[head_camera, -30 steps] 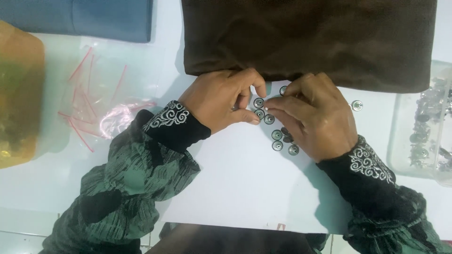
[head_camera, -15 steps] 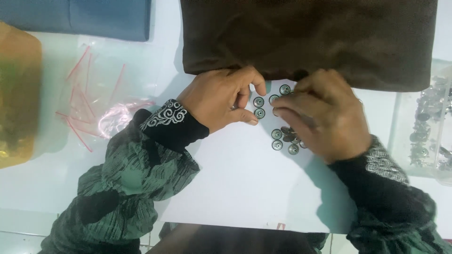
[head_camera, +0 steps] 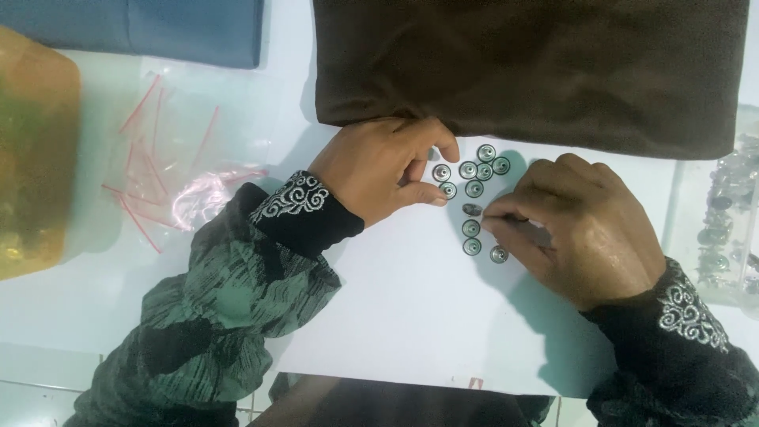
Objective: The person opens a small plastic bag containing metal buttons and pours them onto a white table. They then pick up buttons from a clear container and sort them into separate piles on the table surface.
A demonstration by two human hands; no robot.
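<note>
Several small round metal snap buttons (head_camera: 474, 190) lie in a cluster on the white table (head_camera: 395, 316), just below a folded dark brown cloth (head_camera: 530, 71). My left hand (head_camera: 387, 170) rests at the cluster's left, thumb and forefinger touching a button (head_camera: 444, 188). My right hand (head_camera: 577, 229) sits to the right, fingers curled, fingertips at the lower buttons (head_camera: 472, 229); whether it pinches one is hidden. Both wrists wear dark sleeves with white swirl cuffs.
A folded blue cloth (head_camera: 158, 28) lies at the top left. Clear plastic bags with red strips (head_camera: 174, 174) lie left of my arm, beside an orange translucent container (head_camera: 32, 158). A clear bag of more metal buttons (head_camera: 723, 221) sits at the right edge.
My right hand has drawn back to the right and down, uncovering the buttons it hid. My left hand has hardly moved.
</note>
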